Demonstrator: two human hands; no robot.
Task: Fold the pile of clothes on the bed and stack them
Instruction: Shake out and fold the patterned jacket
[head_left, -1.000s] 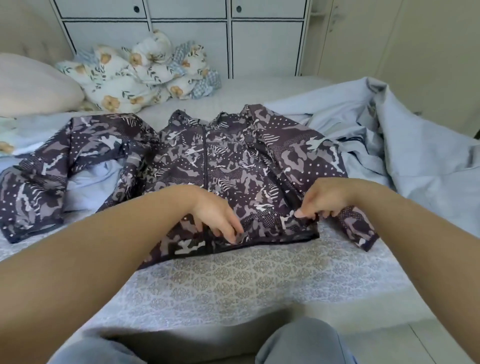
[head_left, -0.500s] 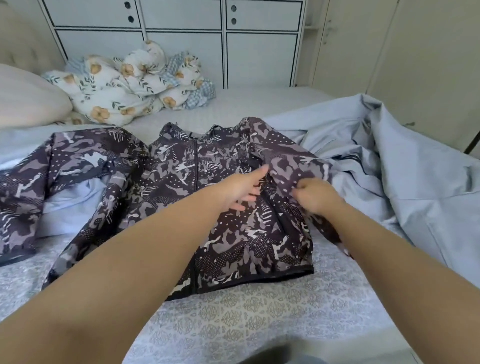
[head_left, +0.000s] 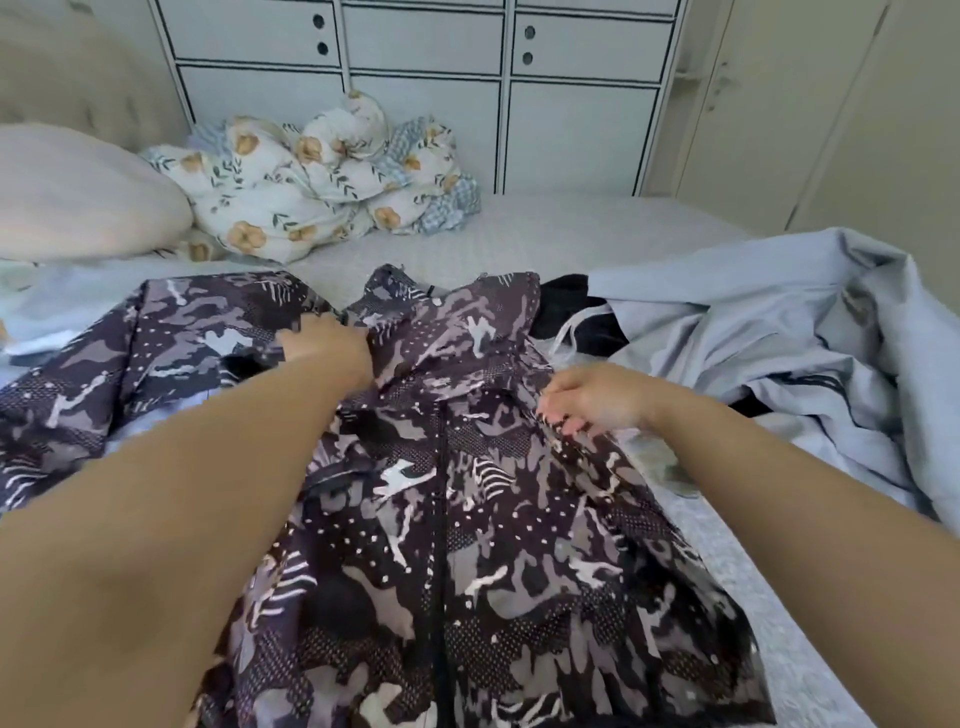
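Observation:
A dark camouflage zip jacket lies front up on the bed, its zipper running toward me. One sleeve stretches out to the left. My left hand is at the jacket's left shoulder by the collar, with its fingers curled into the fabric. My right hand is at the right shoulder edge, where its curled fingers pinch the fabric. The right sleeve is not spread out and cannot be seen.
A crumpled light-blue sheet fills the right side, with a black garment with a white drawstring beside the collar. A floral quilt bundle and a pillow lie at the bed's far left, with white cabinets behind.
Both hands have moved from the jacket's hem up to its shoulders. The view has come closer over the jacket. The right sleeve no longer sticks out on the right.

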